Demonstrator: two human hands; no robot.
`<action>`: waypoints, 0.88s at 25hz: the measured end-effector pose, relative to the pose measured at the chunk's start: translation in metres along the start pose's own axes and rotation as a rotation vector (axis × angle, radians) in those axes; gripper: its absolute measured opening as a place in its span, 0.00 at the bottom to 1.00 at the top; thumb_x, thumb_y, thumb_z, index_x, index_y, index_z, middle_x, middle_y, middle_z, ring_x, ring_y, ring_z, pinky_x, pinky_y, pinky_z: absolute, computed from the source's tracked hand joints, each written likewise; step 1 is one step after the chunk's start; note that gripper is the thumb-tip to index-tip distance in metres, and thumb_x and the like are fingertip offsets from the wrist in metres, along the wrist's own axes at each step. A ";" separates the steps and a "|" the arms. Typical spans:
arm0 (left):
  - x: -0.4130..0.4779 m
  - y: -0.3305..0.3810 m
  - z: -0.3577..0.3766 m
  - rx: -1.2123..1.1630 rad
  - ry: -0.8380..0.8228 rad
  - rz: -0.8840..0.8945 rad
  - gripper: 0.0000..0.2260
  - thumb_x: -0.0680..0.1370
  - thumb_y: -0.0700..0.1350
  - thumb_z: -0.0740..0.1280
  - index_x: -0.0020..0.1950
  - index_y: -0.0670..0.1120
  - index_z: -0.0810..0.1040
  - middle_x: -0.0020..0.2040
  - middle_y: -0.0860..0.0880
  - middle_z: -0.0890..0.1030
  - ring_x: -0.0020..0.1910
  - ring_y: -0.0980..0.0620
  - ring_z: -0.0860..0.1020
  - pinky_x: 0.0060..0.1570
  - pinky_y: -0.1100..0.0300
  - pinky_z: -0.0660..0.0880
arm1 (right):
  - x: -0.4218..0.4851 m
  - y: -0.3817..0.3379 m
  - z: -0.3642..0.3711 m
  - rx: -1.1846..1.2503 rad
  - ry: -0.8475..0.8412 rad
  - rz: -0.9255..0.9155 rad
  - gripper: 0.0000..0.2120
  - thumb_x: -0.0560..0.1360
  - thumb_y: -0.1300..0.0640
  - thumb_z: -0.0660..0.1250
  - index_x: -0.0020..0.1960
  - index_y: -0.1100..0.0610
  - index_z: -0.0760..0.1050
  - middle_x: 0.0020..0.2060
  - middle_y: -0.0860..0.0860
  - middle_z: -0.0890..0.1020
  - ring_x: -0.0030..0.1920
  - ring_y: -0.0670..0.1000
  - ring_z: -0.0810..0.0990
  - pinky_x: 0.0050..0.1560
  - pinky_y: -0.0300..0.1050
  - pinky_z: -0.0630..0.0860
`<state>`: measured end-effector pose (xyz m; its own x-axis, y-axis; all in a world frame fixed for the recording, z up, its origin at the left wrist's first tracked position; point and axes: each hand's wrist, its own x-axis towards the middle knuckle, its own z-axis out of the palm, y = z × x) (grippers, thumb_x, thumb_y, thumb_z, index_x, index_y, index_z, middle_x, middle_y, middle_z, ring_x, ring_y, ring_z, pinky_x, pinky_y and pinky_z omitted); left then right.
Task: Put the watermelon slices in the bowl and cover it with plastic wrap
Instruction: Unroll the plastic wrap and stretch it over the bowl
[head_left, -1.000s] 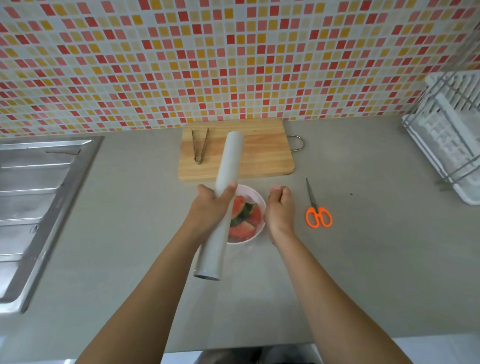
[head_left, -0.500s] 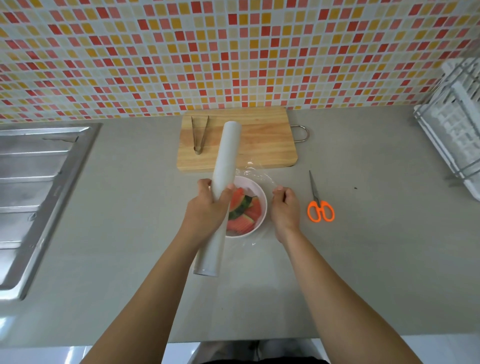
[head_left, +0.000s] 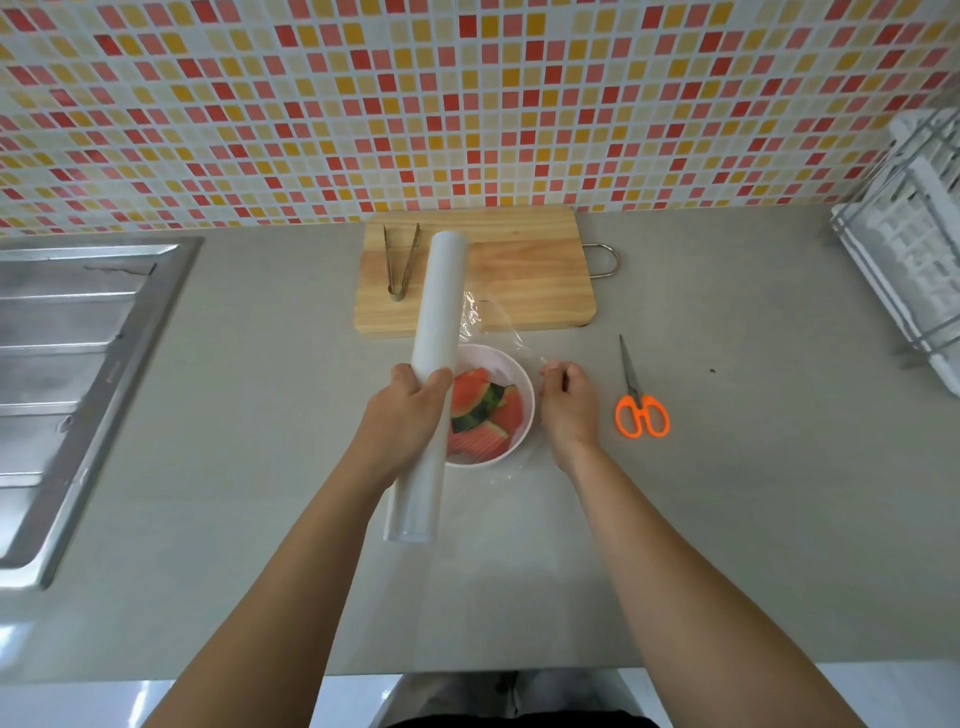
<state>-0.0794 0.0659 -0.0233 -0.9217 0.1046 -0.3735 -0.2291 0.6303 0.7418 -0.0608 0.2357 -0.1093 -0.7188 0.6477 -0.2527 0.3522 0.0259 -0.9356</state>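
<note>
From where I watch, the first half of the job looks finished: the watermelon slices lie in the white bowl, which stands on the grey counter just below the middle of the frame, and I see no slice left on the wooden cutting board above it. The tongs lie on the left part of that board.

The covering is in hand but not done. My left hand is wrapped around the roll of plastic wrap, gripping it near its middle; the roll runs from the board at the top down past the left edge of the bowl, tilted slightly. My right hand sits just right of the bowl with the fingers curled and pinched together, and I judge it is holding the free edge of the film, though the film is so clear that I cannot see the contact itself. A crinkled, glinting stretch of film shows between the roll and the board's lower edge, and faint streaks lie over the fruit, so a sheet seems drawn across the bowl from left to right.

What I judge is left: pull enough film to pass the rim on all sides, part the sheet from the roll, and press it down around the bowl. The orange-handled scissors lie to the right of my right hand, near and untouched, likely for that cut.
</note>
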 end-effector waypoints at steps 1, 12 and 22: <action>-0.002 -0.003 -0.001 0.005 -0.010 -0.004 0.18 0.77 0.58 0.58 0.56 0.45 0.69 0.48 0.46 0.78 0.44 0.47 0.78 0.44 0.51 0.76 | -0.001 0.002 0.001 -0.006 -0.007 0.006 0.12 0.79 0.53 0.56 0.48 0.59 0.75 0.42 0.50 0.78 0.44 0.51 0.76 0.46 0.43 0.69; -0.009 -0.021 -0.007 0.185 0.169 0.119 0.20 0.78 0.59 0.57 0.58 0.43 0.67 0.49 0.44 0.77 0.46 0.42 0.76 0.45 0.50 0.73 | -0.002 0.008 0.003 -0.056 -0.027 0.023 0.14 0.79 0.51 0.56 0.50 0.59 0.75 0.43 0.51 0.78 0.45 0.51 0.76 0.45 0.42 0.67; -0.006 -0.035 -0.006 0.077 0.178 -0.071 0.24 0.77 0.62 0.58 0.53 0.40 0.71 0.43 0.46 0.75 0.44 0.43 0.76 0.42 0.52 0.72 | -0.003 0.011 0.005 -0.048 0.003 0.015 0.12 0.79 0.51 0.56 0.45 0.57 0.73 0.38 0.51 0.78 0.42 0.53 0.75 0.42 0.44 0.69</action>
<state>-0.0676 0.0388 -0.0436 -0.9463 -0.0756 -0.3143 -0.2775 0.6888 0.6698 -0.0577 0.2299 -0.1195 -0.7118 0.6504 -0.2654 0.3910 0.0530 -0.9189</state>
